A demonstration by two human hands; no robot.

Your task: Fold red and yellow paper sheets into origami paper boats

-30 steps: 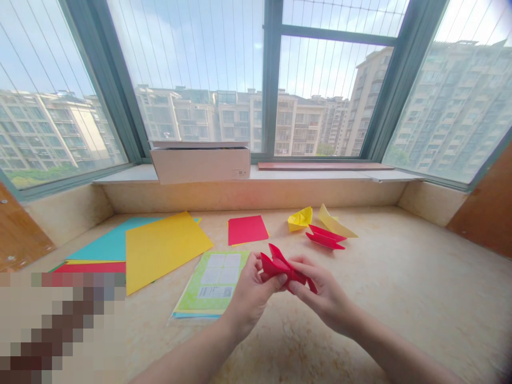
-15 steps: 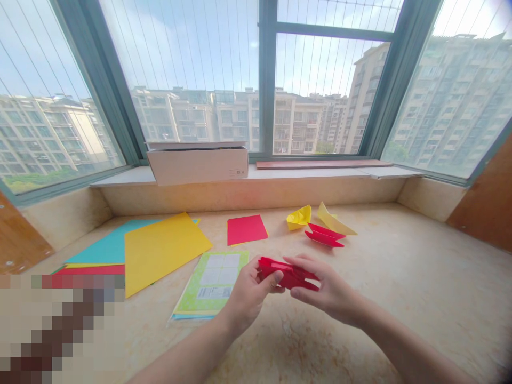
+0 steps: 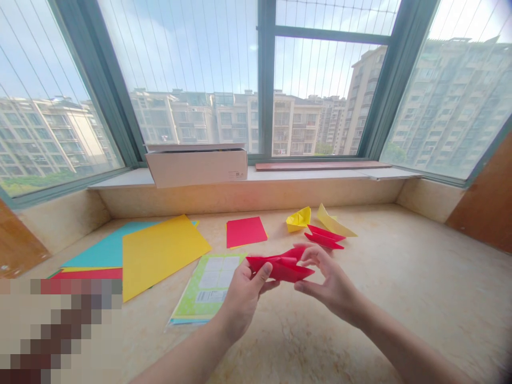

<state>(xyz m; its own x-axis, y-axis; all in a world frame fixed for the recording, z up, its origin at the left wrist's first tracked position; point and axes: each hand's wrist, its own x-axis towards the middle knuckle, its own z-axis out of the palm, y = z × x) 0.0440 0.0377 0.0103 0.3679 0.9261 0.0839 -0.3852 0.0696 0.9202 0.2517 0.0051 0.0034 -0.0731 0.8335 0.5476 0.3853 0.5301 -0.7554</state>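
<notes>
Right hand (image 3: 330, 285) had opened off the red origami piece (image 3: 280, 268) since the last frame; the piece now sat flatter, held from the left side only.

Left to right: a pixelated patch (image 3: 60, 330) hid the lower-left corner. Next, a teal sheet (image 3: 100, 249) and a red sheet (image 3: 88, 274) lay under a yellow sheet (image 3: 160, 256). Behind them, a cardboard box (image 3: 196, 168) stood on the sill, its small side label unreadable. A green printed paper pack (image 3: 208, 285) showed a code block and fine print, also too small to read (no brand legible anywhere). A red square (image 3: 245, 232) lay on a yellow sheet's edge.

Left hand (image 3: 242, 301) pinched the piece, thumb pressed on top, other fingers partly hidden behind the paper. The piece hung between both hands, above the counter and just right of the pack. Right hand was spread wide, fingertips by the piece's top edge, thumb by its lower edge; contact was hard to make out.

Further right lay a yellow paper boat (image 3: 298, 218), a pale yellow folded piece (image 3: 334, 224) and a red paper boat (image 3: 324, 238).
</notes>
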